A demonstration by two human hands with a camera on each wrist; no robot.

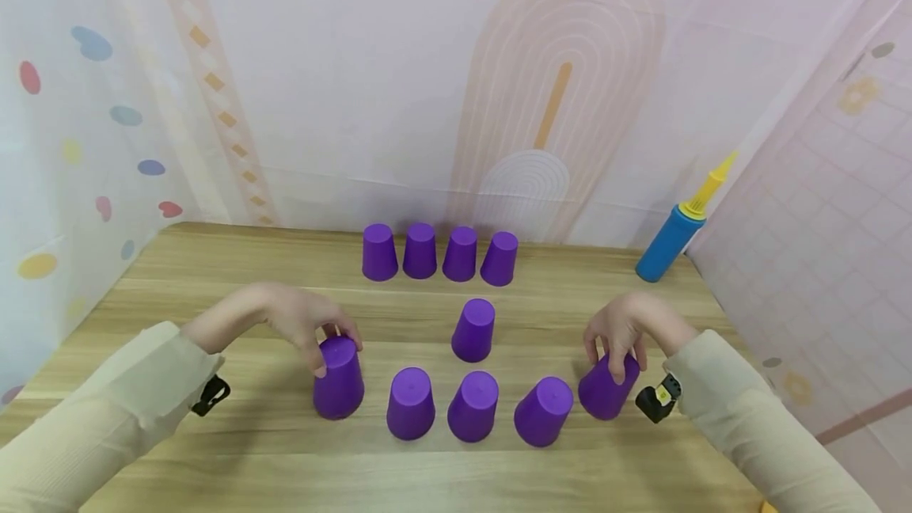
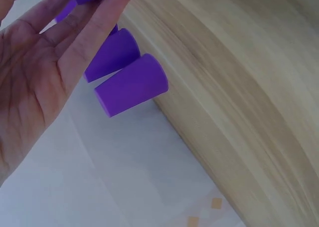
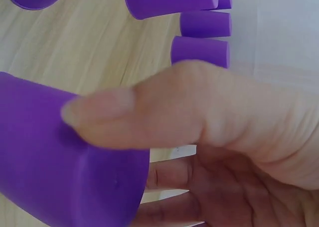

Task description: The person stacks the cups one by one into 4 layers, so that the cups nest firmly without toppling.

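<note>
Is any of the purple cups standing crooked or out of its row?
Yes. The cup gripped by the right hand leans left, and one lone cup stands between the back and front rows.

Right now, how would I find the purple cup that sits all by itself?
Look at the wooden table. A back row of four cups stands near the wall, and a front row of five cups lies between the hands. The lone cup stands upside down in the gap between those rows, with no cup beside it.

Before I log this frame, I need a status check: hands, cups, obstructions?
Left hand grips the left end cup. Right hand grips the right end cup, tilted. Three cups between, nothing blocking.
</note>
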